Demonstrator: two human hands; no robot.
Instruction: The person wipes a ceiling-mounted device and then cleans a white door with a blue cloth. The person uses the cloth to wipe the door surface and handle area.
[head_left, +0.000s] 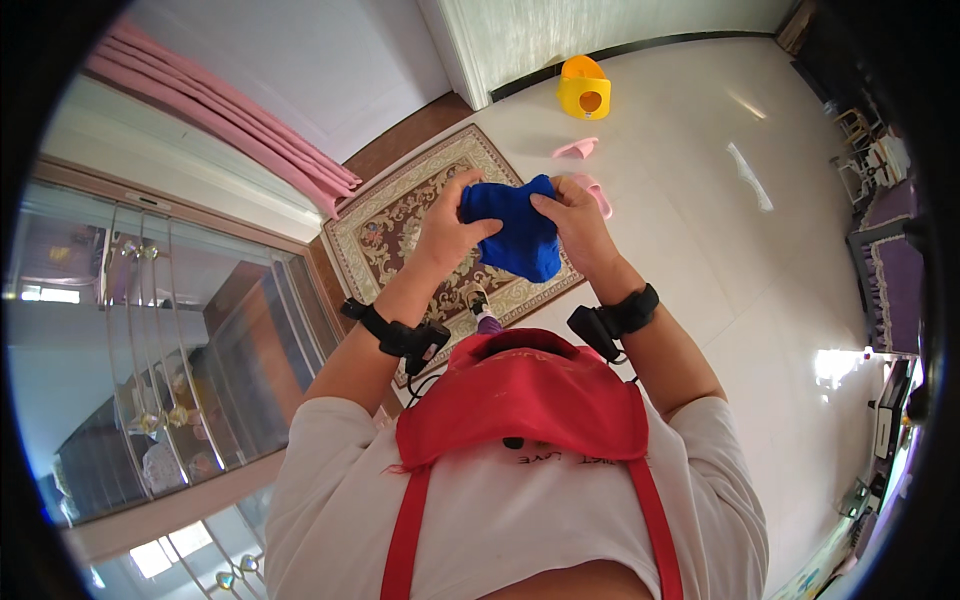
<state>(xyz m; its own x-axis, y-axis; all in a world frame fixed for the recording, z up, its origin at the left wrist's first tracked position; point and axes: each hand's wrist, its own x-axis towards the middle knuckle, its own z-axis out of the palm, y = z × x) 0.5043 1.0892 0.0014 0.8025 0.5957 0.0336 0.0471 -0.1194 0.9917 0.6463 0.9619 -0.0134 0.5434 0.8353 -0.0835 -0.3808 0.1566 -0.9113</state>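
Note:
A blue cloth (517, 232), bunched or folded, is held up between my two hands above a patterned rug. My left hand (448, 225) grips its left edge, with the thumb over the front of the fabric. At the upper right corner, my right hand (576, 217) pinches the cloth between thumb and fingers. Each wrist wears a black strap with a small device. Below the hands, a red apron (525, 405) covers the front of my white shirt.
The patterned rug (364, 225) lies before a doorway. Pink slippers (576, 148) and a yellow plastic potty (585, 94) stand on the tiled floor. Glass-panelled doors (247, 337) and a pink curtain (225, 105) are at left. Purple-covered furniture (896, 285) stands at right.

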